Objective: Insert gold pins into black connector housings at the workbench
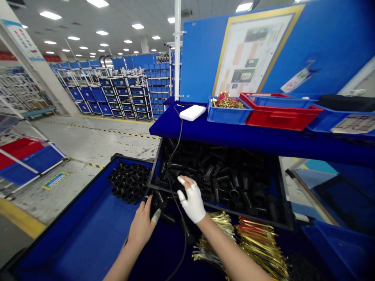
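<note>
My right hand (191,201), in a white glove with its fingers spread, hovers just above a black tray (249,216) heaped with ribbed black cylindrical parts (222,175). Nothing shows in that hand. My left hand (142,226), with a pale cot on its thumb, rests at the tray's front corner beside several loose black parts (159,203). Its fingertips are close to them, and I see no clear grip. To the left, similar black parts stand packed upright in a group (127,183). A black cable (183,222) runs down between my hands.
Gold tinsel ties (258,242) lie in front of the tray. A blue-covered bench (88,230) spreads left. Overhead, a blue shelf (234,134) carries a white power bank (192,112), a blue bin (228,115) and a red bin (281,117). Racks stand beyond.
</note>
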Demonstrator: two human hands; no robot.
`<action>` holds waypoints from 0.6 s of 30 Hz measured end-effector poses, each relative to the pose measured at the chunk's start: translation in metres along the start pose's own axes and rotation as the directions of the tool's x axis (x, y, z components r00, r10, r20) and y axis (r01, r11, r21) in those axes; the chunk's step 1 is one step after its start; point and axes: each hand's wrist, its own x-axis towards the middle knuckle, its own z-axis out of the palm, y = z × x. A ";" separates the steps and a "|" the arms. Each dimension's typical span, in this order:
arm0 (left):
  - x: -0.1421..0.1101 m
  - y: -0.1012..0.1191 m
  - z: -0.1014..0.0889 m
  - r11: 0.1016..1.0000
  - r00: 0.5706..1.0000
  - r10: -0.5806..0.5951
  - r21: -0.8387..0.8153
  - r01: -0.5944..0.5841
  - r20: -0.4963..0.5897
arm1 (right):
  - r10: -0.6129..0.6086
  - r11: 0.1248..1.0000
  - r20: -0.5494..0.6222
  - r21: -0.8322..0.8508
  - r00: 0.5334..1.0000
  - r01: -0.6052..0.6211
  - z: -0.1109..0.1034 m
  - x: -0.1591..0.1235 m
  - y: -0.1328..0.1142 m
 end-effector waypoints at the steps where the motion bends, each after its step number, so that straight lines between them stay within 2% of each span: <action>1: 0.000 -0.001 -0.001 1.000 0.999 0.008 0.010 -0.008 -0.040 | 0.009 0.998 -0.007 -0.056 1.000 -0.009 -0.006 0.015 0.013; 3: 0.003 0.001 -0.004 0.999 0.991 0.039 0.003 -0.039 -0.127 | 0.043 0.981 0.011 -0.192 0.999 -0.040 -0.013 0.045 0.038; 6: 0.020 0.019 -0.011 0.986 0.968 0.138 -0.059 -0.154 -0.209 | 0.083 0.921 0.078 -0.388 0.993 -0.047 -0.015 0.082 0.069; 10: 0.073 0.058 -0.018 0.940 0.951 0.263 -0.177 -0.290 -0.161 | 0.202 0.843 0.178 -0.532 0.963 -0.078 -0.009 0.117 0.093; 11: 0.090 0.067 -0.019 0.933 0.957 0.261 -0.223 -0.284 -0.127 | 0.243 0.826 0.192 -0.555 0.951 -0.099 -0.008 0.124 0.096; 14: 0.140 0.091 -0.022 0.922 0.989 0.140 -0.360 -0.145 -0.039 | 0.329 0.788 0.199 -0.597 0.923 -0.152 -0.007 0.140 0.105; 16: 0.165 0.103 -0.023 0.908 0.997 0.066 -0.417 -0.048 0.028 | 0.345 0.788 0.199 -0.592 0.917 -0.168 -0.009 0.149 0.112; 18: 0.184 0.111 -0.021 0.873 0.995 0.046 -0.488 0.004 0.089 | 0.328 0.811 0.207 -0.562 0.922 -0.162 -0.008 0.156 0.125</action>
